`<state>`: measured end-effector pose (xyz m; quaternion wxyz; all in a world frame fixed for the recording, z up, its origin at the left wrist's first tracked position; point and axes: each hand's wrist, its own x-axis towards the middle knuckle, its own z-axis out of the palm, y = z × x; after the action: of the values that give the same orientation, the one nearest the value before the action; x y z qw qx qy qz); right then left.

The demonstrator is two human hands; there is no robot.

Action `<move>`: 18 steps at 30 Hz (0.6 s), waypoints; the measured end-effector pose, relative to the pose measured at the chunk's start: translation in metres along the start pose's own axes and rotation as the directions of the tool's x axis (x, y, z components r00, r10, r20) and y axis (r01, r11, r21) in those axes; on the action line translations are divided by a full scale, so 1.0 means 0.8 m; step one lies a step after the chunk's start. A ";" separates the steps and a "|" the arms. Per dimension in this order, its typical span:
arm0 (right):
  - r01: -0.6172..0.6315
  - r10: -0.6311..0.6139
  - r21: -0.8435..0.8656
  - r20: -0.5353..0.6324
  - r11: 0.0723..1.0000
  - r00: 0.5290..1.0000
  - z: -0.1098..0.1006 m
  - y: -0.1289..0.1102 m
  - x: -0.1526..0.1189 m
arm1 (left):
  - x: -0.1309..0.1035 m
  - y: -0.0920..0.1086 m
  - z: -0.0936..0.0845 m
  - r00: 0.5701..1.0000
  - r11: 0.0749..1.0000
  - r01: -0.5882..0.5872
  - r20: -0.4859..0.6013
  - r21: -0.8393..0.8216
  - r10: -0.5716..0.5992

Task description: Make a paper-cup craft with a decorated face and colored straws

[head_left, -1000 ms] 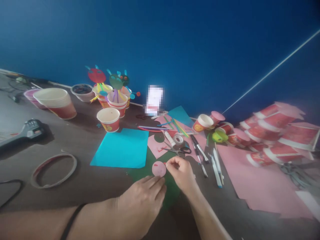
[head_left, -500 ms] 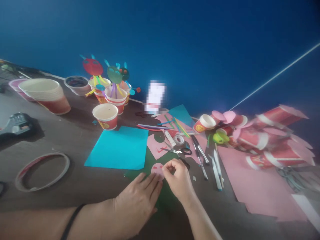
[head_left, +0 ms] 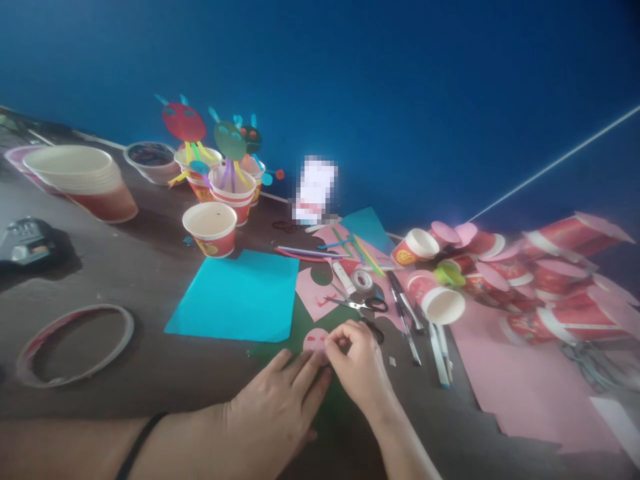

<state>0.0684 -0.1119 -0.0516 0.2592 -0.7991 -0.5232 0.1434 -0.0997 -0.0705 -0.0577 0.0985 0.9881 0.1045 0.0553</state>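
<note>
A small pink paper circle [head_left: 315, 340] with two red marks lies on a dark green sheet [head_left: 303, 323]. My left hand [head_left: 280, 407] rests flat over its lower edge, fingers stretched out. At the circle's right edge, my right hand [head_left: 355, 360] has thumb and forefinger pinched together; whatever is between them is hidden. Just beyond my hands are black-handled scissors [head_left: 357, 305] and a pink paper scrap [head_left: 316, 303] with red curved strips. A bright blue sheet [head_left: 235, 300] lies to the left of the circle.
Red paper cups with pink discs [head_left: 555, 273] are piled at right by a large pink sheet [head_left: 520, 380]. One tipped cup [head_left: 435, 297] lies beside white pens [head_left: 441, 357]. Cup figures [head_left: 233, 193] and stacked cups [head_left: 83, 183] stand back left; a tape roll [head_left: 75, 347] lies nearer.
A paper cup now lies tipped in front of the right pile, over the tops of the pens, where none lay before. My hands stay at the pink circle. The view has shifted slightly.
</note>
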 end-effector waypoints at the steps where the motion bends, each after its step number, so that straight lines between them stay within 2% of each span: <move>1: -0.001 0.001 -0.002 0.005 1.000 1.000 0.000 0.000 0.001 | 0.000 0.000 0.000 1.000 1.000 0.000 0.001 0.001 0.000; 13: 0.009 -0.007 -0.034 0.035 0.999 0.999 -0.001 0.001 0.003 | 0.001 0.001 0.007 1.000 1.000 0.004 -0.002 -0.012 -0.004; 18: -0.002 0.003 -0.022 0.050 1.000 0.999 -0.003 0.002 0.005 | 0.001 0.001 0.003 1.000 1.000 -0.001 0.022 0.000 0.001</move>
<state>0.0725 -0.1090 -0.0505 0.2371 -0.7987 -0.5300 0.1580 -0.0982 -0.0716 -0.0601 0.0995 0.9887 0.1028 0.0444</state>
